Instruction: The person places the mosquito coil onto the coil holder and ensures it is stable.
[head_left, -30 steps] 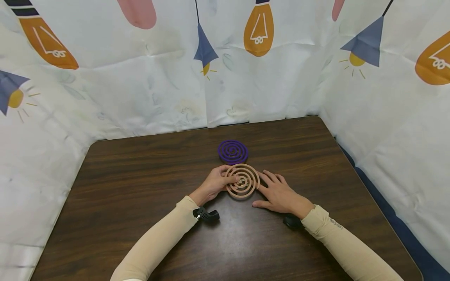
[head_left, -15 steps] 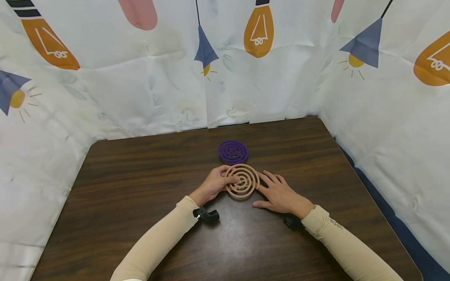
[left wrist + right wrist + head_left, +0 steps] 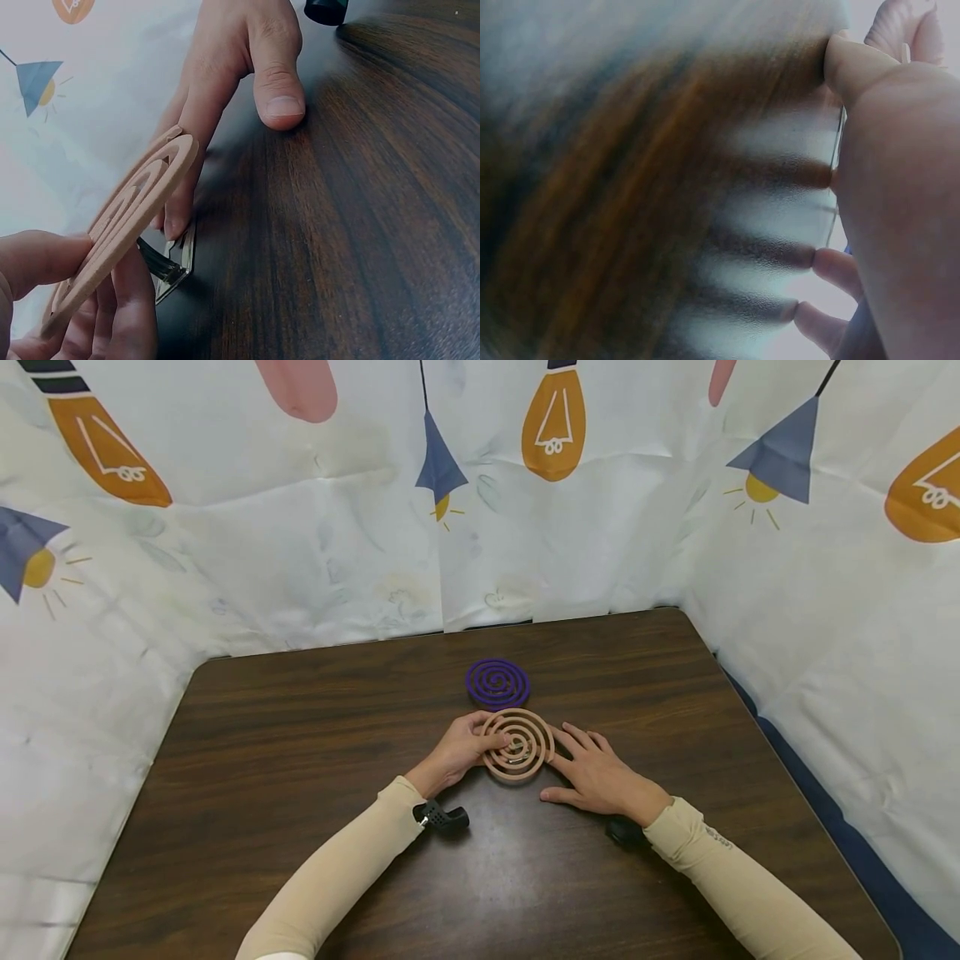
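Observation:
A tan mosquito coil (image 3: pixel 543 720) is pinched by my left hand (image 3: pixel 456 750), thumb on its upper face and fingers beneath. In the left wrist view the coil slants above the table. Just below it lies a small metal coil stand (image 3: pixel 175 279), mostly hidden by the coil in the head view. My right hand (image 3: pixel 602 782) rests palm down with spread fingers, its fingertips on the tabletop and at the edge of the stand. Directly behind the tan coil sits a purple mosquito coil (image 3: pixel 497 682).
The dark wooden table (image 3: pixel 315 727) meets patterned white cloth (image 3: pixel 360 560) along its back and sides. Each wrist carries a black camera mount, such as the left wrist mount (image 3: pixel 442 818).

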`<state>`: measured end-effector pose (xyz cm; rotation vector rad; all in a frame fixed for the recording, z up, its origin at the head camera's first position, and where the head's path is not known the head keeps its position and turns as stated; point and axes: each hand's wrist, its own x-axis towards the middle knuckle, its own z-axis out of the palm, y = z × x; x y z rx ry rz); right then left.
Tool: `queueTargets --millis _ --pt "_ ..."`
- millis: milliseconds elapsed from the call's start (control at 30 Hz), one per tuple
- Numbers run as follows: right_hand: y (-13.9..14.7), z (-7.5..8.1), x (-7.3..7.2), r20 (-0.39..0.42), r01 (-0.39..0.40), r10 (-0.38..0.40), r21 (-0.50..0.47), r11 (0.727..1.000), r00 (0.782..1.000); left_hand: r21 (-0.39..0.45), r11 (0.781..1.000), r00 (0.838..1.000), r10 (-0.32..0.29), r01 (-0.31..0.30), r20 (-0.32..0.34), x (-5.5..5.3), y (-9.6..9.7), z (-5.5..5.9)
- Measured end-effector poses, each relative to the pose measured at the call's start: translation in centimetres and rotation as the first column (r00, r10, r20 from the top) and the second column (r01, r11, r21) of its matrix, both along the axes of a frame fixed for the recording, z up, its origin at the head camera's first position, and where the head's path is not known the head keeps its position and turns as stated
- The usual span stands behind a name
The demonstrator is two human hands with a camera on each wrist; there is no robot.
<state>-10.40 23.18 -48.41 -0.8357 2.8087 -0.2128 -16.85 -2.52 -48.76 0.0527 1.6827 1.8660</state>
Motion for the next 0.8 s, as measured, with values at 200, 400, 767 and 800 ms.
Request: queueTargets --millis 200,400,767,800 --pt "0.07 -0.09 -0.06 0.004 0.001 -0.001 0.004 1.0 1.0 0.003 1.0 1.0 0.004 -0.004 0.008 -0.02 0.08 -0.01" --pt "0.09 -0.08 -0.02 0.001 0.003 -0.003 0.006 1.0 1.0 -0.011 1.0 1.0 -0.001 0.001 -0.002 -0.07 0.14 -0.01" --pt "0.06 -0.04 0.03 0.0 0.006 -0.006 -0.003 1.0 1.0 -0.033 0.999 1.0 0.004 -0.004 -0.017 -0.07 0.24 0.1" --pt "0.06 -0.05 0.02 0.0 0.005 -0.005 -0.004 1.0 1.0 -0.033 0.999 1.0 0.005 -0.005 -0.018 -0.04 0.26 0.13"
